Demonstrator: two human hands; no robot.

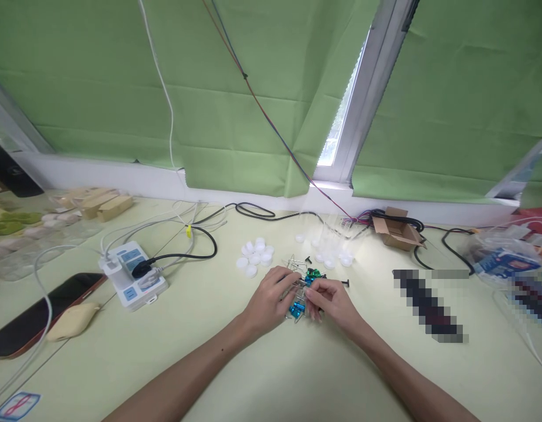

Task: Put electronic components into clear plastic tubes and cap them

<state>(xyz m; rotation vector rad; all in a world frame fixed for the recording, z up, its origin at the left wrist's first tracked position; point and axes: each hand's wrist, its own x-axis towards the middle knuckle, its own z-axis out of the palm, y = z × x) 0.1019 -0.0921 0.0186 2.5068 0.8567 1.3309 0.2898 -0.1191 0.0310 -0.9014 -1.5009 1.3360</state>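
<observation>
Over a pile of small metal parts at the table's middle, my two hands meet. My left hand (273,299) has its fingers curled in, and whatever lies in them is too small to make out. Close by on the right, my right hand (332,300) pinches thumb and fingers together at the pile; what is between them cannot be made out. Blue metallic pieces (297,309) lie below and between the hands, with thin silvery rods about them. Green pieces (314,273) show just beyond the fingers. A black T-shaped piece (344,283) sticks out behind my right hand.
White round caps (254,258) lie beyond my left hand, clear plastic containers (330,243) beyond the pile. A power strip (132,275) with plugged cables, a phone (46,313) and a cream case (74,321) are at left. An open cardboard box (397,231) stands at back right.
</observation>
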